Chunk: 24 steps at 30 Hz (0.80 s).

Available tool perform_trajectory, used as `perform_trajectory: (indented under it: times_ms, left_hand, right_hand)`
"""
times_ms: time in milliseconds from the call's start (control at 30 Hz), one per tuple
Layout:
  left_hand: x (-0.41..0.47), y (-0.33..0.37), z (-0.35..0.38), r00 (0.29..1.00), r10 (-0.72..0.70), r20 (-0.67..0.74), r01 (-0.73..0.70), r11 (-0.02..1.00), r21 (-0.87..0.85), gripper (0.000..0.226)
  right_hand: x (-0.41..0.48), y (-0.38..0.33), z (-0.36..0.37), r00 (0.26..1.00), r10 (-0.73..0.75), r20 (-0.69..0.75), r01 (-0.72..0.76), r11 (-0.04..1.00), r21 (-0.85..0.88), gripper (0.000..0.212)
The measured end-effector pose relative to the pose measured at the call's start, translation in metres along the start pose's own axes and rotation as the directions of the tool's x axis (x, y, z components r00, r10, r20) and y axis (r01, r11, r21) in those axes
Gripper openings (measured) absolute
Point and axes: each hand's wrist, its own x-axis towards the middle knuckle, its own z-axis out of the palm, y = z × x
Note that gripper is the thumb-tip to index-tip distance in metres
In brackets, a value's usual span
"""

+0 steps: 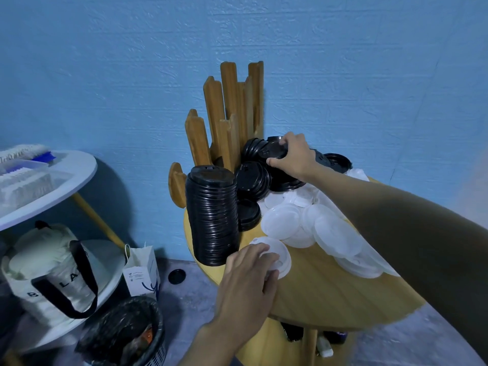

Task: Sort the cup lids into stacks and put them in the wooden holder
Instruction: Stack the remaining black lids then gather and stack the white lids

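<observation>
Step in hand, as judged: gathering loose black lids for stacking.

The right hand (295, 157) reaches across the table (330, 291) to the top of the loose black lids (253, 178), which are heaped against the foot of the wooden holder (227, 107). Its fingers are clenched around a black lid (274, 151), thumb at the near rim. The left hand (248, 276) lies over a single white lid (280, 250) at the table's near edge, fingers bent across it. Whether it pinches or merely presses the lid cannot be told.

Location of further items: a tall black stack (212, 215) stands on the table just in front of the holder. The white lids (317, 225) are spread overlapping to its right. One black lid on the floor (177, 276) lies well apart.

Orientation: the tall stack is upright, its long axis vertical and its top lid facing up. The gripped lid is tilted, face towards the camera. The holder's slats stand vertical.

Recommendation: the lid should be lifted clear by the rim without dragging its neighbours, which lean and look likely to slide. It should be turned face up and kept level so that it nests on the stack. Colours should be kept separate. The tall stack looks prone to tipping and should be steadied during transfer into the holder.
</observation>
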Motion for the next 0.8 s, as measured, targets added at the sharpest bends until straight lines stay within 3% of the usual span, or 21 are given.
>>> perform_trajectory:
  times_ms: [233,367,500,633,733,800]
  left_hand:
    - [0.0,0.001,-0.002,1.0,-0.012,0.021,0.012,1.0,-0.017,0.036]
    - [0.0,0.004,-0.005,0.999,-0.03,0.025,0.031,0.998,-0.048,0.054]
    - [-0.004,0.019,-0.007,0.999,-0.008,-0.039,0.002,0.988,-0.153,0.057]
    - [-0.008,0.029,-0.003,0.998,0.003,-0.063,-0.015,0.98,-0.198,0.053]
    - [-0.011,0.032,-0.005,0.998,0.027,-0.05,-0.038,0.974,-0.222,0.049]
    - [-0.011,0.034,-0.007,0.998,0.061,-0.008,-0.061,0.982,-0.177,0.049]
  right_hand:
    - [-0.036,0.004,-0.033,0.998,0.033,-0.051,-0.018,0.962,0.273,0.068]
    - [-0.105,0.021,-0.059,0.999,0.002,0.052,-0.018,0.953,0.303,0.066]
    - [-0.191,0.034,-0.076,0.98,-0.01,0.197,-0.019,0.99,0.143,0.058]
    - [-0.239,0.032,-0.081,0.983,-0.118,0.143,0.118,0.993,0.012,0.05]
    - [-0.249,0.036,-0.073,0.975,-0.145,0.169,0.163,0.982,-0.1,0.069]
    - [-0.249,0.042,-0.066,0.961,-0.157,0.226,0.196,0.967,-0.163,0.067]
